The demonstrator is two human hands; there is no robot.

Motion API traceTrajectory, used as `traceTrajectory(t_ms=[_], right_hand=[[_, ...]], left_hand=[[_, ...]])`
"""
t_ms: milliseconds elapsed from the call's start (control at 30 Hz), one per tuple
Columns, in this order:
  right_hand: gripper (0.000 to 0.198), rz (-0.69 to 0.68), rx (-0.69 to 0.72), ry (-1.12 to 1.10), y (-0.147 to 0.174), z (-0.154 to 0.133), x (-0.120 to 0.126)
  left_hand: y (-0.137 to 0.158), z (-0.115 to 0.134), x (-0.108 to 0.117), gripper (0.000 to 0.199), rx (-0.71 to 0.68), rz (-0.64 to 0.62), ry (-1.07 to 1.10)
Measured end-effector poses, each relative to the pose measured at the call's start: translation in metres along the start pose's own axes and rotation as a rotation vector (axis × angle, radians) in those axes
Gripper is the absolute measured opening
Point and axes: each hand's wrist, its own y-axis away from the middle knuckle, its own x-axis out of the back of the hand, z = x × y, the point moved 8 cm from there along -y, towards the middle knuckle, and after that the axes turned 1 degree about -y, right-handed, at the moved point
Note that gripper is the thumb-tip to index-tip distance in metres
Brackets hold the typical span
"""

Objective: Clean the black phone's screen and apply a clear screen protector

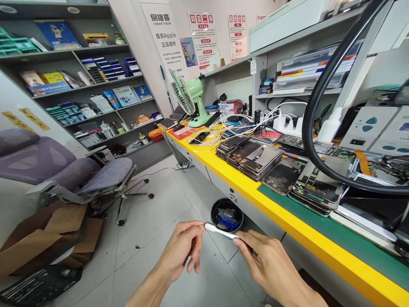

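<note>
A slim white stick-like object (220,231), shaped like a brush handle, is held level in front of me above the floor. Its left end is pinched between the thumb and fingertips of my left hand (183,245), whose other fingers curl loosely below. The thumb and index finger of my right hand (266,258) grip the other end, covering part of it. The exact kind of object cannot be made out. Beyond it, lower down on the floor, stands a round dark bin (227,215) with scraps inside.
To the right runs a yellow-edged workbench (287,209) with stacked phone screens (260,162), white cables and a green fan (193,96). A thick black hose (308,128) arches over it. On the left are an office chair (108,175), cardboard boxes (41,238) and shelves (73,53).
</note>
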Motion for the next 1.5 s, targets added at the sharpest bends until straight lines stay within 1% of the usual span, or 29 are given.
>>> traceTrajectory(t_ms=[167,300,400,533,600,667,733,800,867,967,1033,1067,1167,1233,1300,1400,1500], right_hand=[[0.037,0.096,0.096,0.099,-0.002,-0.006,0.001],[0.036,0.113,0.126,0.093,-0.002,-0.007,-0.002],[0.037,0.108,0.118,0.081,-0.003,-0.002,-0.007],[0.04,0.115,0.053,0.074,-0.002,0.014,-0.008],[0.038,0.103,0.007,0.022,-0.001,0.019,-0.006],[0.038,0.044,-0.067,-0.098,0.0,0.021,-0.005],[0.042,-0.046,-0.154,-0.244,0.002,0.02,-0.009],[0.044,-0.138,-0.2,-0.339,0.003,0.015,-0.015],[0.044,-0.177,-0.18,-0.362,0.004,0.01,-0.019],[0.037,-0.112,-0.114,-0.287,0.001,0.01,-0.015],[0.035,-0.066,-0.114,-0.244,0.001,0.015,-0.012],[0.036,-0.065,-0.128,-0.245,0.002,0.017,-0.011],[0.04,-0.12,-0.149,-0.3,0.005,0.016,-0.011],[0.041,-0.176,-0.111,-0.327,0.006,0.009,-0.011],[0.039,-0.192,-0.063,-0.313,0.006,0.004,-0.01],[0.032,-0.151,-0.028,-0.264,0.005,0.008,-0.004],[0.031,-0.11,-0.014,-0.225,0.005,0.016,0.0]], left_hand=[[0.0,0.003,0.002,0.025,-0.002,0.01,-0.032],[0.0,0.003,0.005,0.026,0.006,0.019,-0.053],[0.002,0.002,0.006,0.027,0.012,0.016,-0.061],[0.006,0.001,0.006,0.026,0.026,-0.012,-0.065],[0.008,0.001,0.007,0.026,0.025,-0.019,-0.066],[0.008,0.002,0.007,0.027,0.021,-0.014,-0.066],[0.007,0.003,0.006,0.028,0.022,-0.013,-0.066],[0.007,0.003,0.004,0.029,0.026,-0.022,-0.067],[0.007,0.002,0.002,0.029,0.029,-0.034,-0.071],[0.009,0.001,0.0,0.026,0.035,-0.05,-0.089],[0.01,0.0,0.0,0.026,0.036,-0.058,-0.099],[0.01,0.001,0.001,0.026,0.035,-0.06,-0.102],[0.009,0.002,0.0,0.025,0.039,-0.074,-0.108],[0.007,0.003,-0.002,0.022,0.049,-0.1,-0.116],[0.007,0.003,-0.005,0.019,0.058,-0.133,-0.132],[0.007,0.004,-0.007,0.02,0.06,-0.173,-0.172],[0.011,0.004,-0.009,0.022,0.068,-0.228,-0.213]])
